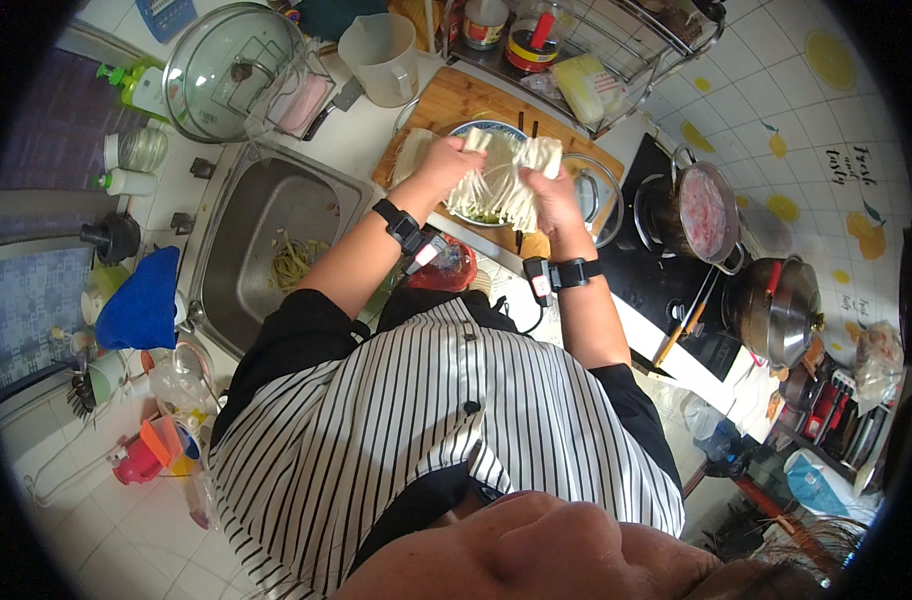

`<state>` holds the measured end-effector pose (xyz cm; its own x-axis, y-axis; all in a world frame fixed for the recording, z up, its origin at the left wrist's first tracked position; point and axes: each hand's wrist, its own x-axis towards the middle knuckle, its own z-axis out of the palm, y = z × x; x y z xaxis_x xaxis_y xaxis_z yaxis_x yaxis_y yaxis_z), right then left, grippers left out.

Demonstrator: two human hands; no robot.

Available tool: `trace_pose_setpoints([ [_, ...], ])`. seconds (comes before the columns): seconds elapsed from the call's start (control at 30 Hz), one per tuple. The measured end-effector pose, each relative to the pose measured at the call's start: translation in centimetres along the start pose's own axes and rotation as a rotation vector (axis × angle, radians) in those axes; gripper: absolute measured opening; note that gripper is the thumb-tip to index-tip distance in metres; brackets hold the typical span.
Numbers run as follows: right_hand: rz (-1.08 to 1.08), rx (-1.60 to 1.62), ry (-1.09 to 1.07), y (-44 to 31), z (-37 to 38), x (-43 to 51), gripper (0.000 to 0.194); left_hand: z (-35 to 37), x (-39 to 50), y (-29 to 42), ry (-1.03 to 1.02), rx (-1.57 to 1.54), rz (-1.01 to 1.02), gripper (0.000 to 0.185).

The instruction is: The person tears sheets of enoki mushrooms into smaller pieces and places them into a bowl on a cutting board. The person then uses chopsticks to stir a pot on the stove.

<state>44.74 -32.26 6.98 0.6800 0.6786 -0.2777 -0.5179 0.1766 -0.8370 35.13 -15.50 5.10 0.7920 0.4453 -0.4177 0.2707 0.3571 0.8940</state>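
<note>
Enoki mushrooms [501, 176] are spread between my two hands above a bowl with a blue patterned rim [493, 124]. My left hand [453, 161] grips a clump of them by the stems. Another clump is pinched in my right hand [552, 196]. Something green shows in the bowl under the mushrooms. The bowl stands on a bamboo cutting board [456, 97], where more enoki mushrooms [414, 150] lie to the left of my left hand. Dark chopsticks [534, 129] stick out behind the bowl. A glass lid [609, 199] lies just right of my right hand.
On the black stove [628, 270] stands a pot with pinkish contents [703, 210], beside a lidded steel pot [775, 311]. Tongs [685, 326] lie near the stove's front. The steel sink [253, 202] at left holds vegetable scraps [294, 262]. A cleaver [345, 99] and a plastic jug [384, 60] are behind it.
</note>
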Motion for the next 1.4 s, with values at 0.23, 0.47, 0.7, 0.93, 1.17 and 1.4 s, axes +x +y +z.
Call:
trace_pose_setpoints([
  [0.23, 0.014, -0.252, 0.059, 0.0, -1.5, 1.6, 0.033, -0.9, 1.7, -0.1, -0.067, 0.314, 0.13, 0.022],
  [0.47, -0.067, -0.702, 0.197, 1.4, -2.5, 2.7, 0.025, -0.3, 1.7, -0.5, -0.158, 0.074, 0.082, 0.016],
  [0.7, -0.057, -0.276, -0.074, 1.5, 0.3, 1.9, 0.04, 1.6, 0.4, 0.3, -0.188, -0.217, 0.073, 0.021],
  [0.93, -0.055, -0.241, 0.02, 0.8, 1.0, 0.9, 0.036, 1.0, 0.4, 0.0, -0.275, -0.124, 0.033, 0.022],
  [1.17, 0.005, 0.05, -0.166, -1.6, 0.4, -0.6, 0.03, -0.8, 0.6, 0.1, -0.019, -0.088, 0.095, 0.026],
  [1.4, -0.119, -0.209, 0.002, 1.0, 1.6, 0.8, 0.031, 1.9, -0.8, 0.9, -0.184, -0.125, 0.041, 0.021],
])
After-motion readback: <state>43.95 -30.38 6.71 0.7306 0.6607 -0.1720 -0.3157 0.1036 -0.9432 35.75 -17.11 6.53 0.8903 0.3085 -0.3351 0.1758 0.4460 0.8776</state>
